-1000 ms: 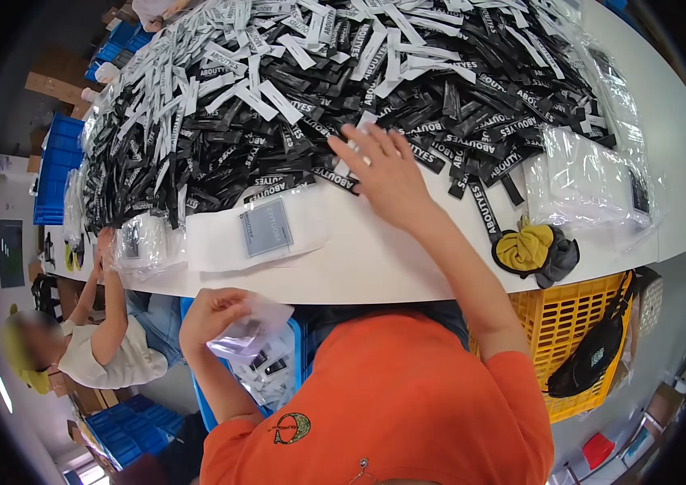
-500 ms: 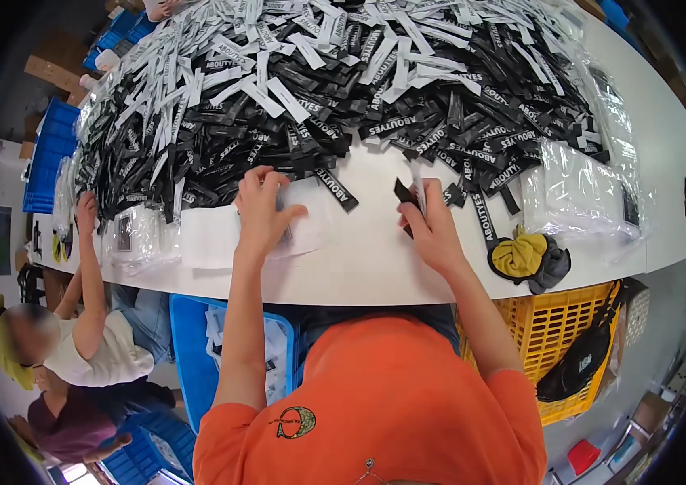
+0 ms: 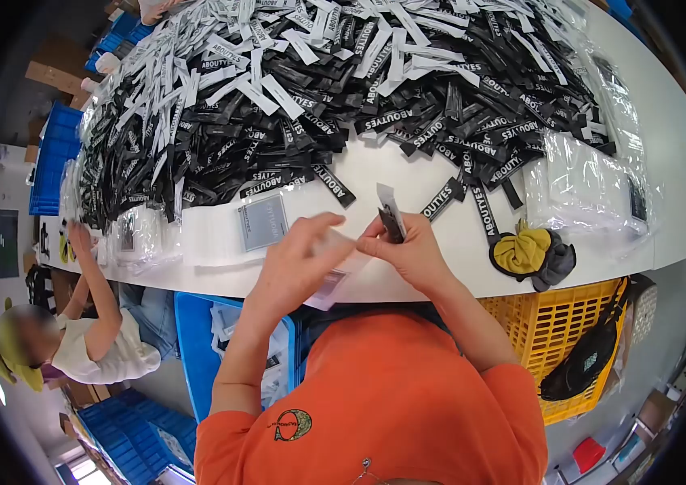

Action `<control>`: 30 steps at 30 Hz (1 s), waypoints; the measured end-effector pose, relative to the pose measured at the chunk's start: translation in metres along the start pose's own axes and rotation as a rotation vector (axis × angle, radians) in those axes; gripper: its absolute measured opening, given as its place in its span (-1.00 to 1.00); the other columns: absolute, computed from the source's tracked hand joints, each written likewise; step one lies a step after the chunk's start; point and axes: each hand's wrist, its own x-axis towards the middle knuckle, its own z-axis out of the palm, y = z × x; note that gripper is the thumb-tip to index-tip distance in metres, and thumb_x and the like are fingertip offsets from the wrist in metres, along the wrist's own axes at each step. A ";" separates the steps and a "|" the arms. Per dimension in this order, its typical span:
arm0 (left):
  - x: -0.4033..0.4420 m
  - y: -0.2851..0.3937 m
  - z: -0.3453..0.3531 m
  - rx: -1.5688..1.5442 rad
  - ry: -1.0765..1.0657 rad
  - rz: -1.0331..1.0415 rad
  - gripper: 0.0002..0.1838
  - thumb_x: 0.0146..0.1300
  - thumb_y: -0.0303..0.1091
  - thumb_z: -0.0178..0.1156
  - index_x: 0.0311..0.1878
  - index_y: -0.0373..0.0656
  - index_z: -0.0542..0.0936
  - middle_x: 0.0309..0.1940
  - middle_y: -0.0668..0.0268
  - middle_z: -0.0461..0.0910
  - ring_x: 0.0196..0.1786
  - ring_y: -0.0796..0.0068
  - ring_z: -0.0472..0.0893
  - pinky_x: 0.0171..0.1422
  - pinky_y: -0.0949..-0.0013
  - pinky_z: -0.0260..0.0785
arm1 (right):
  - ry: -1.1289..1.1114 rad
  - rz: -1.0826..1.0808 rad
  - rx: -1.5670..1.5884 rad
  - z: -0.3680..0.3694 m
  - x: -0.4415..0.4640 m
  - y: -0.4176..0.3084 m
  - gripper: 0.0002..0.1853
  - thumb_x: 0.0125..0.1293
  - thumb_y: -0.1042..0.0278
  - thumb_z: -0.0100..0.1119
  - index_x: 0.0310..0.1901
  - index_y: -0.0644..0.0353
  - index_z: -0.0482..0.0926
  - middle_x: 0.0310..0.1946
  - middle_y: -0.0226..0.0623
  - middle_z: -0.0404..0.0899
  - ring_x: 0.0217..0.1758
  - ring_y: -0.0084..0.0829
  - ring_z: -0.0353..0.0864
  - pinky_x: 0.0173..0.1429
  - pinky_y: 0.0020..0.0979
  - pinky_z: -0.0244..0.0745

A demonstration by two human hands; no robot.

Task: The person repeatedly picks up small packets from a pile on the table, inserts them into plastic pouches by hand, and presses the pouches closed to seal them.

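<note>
My right hand [image 3: 414, 252] is closed around a few narrow stick packets [image 3: 392, 217], black and pale, which stick up between thumb and fingers. Close to it on the left, my left hand [image 3: 303, 263] is blurred, its fingertips by my right thumb. A clear plastic bag [image 3: 328, 284] with a grey printed patch hangs from my left fingers at the table's front edge. Left of the hands lies a stack of flat frosted bags [image 3: 218, 234], the top one bearing a grey label. Beyond both hands rises a large heap of black and white packets [image 3: 278, 121] printed ABOUTYES.
Wrapped clear bags [image 3: 577, 182] lie at the right, beside a yellow and grey cloth bundle [image 3: 527, 255]. Below the table edge stand a blue bin [image 3: 193, 331] and a yellow crate [image 3: 545, 323]. At the left, a co-worker [image 3: 105, 339] reaches onto the table.
My left hand has moved right and nearer my body, from the bag stack to my right hand, bringing a bag. My right hand has shifted slightly left and down with its packets.
</note>
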 end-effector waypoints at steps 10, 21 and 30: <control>-0.002 -0.006 0.023 -0.311 0.176 -0.076 -0.76 0.17 -0.56 0.41 -0.11 -0.15 0.61 0.06 0.14 0.54 -0.10 0.20 0.69 -0.12 0.32 0.65 | 0.001 -0.059 -0.298 -0.006 -0.009 -0.017 -0.88 0.34 0.42 0.44 -0.28 0.25 0.69 -0.47 -0.56 0.61 -0.38 -0.72 0.44 -0.27 -0.51 0.37; -0.009 -0.016 0.040 -0.217 0.212 0.094 -0.77 0.04 -0.57 0.42 -0.21 -0.14 0.66 0.11 0.13 0.56 -0.11 0.23 0.69 -0.11 0.26 0.66 | -0.087 0.095 0.143 -0.001 -0.008 -0.002 -0.82 0.19 0.40 0.59 -0.39 0.26 0.73 -0.55 -0.48 0.63 -0.50 -0.73 0.43 -0.36 -0.60 0.29; 0.004 -0.006 0.053 -1.389 0.223 -0.510 -0.81 0.47 -0.32 0.31 -0.19 -0.26 0.65 0.07 0.38 0.46 0.00 0.63 0.52 0.09 0.50 0.39 | -0.092 -0.139 0.232 -0.005 0.013 -0.006 -0.75 0.33 0.48 0.42 0.02 0.18 0.69 -0.25 -0.57 0.62 -0.44 -0.78 0.28 -0.35 -0.66 0.20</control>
